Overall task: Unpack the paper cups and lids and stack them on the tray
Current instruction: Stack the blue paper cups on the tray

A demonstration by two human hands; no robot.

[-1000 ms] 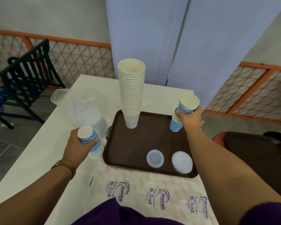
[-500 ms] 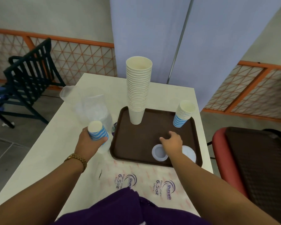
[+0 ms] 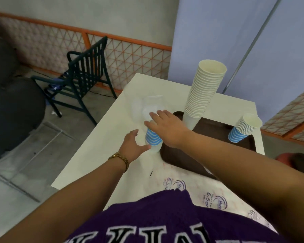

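Fingers of both hands spread loosely around blue-striped cups (image 3: pixel 153 138), gripping nothing.

You see 3 stacks of paper cups: 1 tall plain cream stack (image 3: pixel 204 92), 2 short blue-striped stacks (image 3: pixel 244 128) (image 3: pixel 153 139). Also 1 dark brown plastic tray (image 3: pixel 218 151), 1 clear plastic bag (image 3: pixel 144 107), 1 dark slatted chair (image 3: pixel 81 74). Cups per stack: uncountable.

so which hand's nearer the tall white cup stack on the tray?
Right. The right hand reaches across just left of the tall white cup stack, near its base. The left hand is farther left and nearer the person, off the tray.
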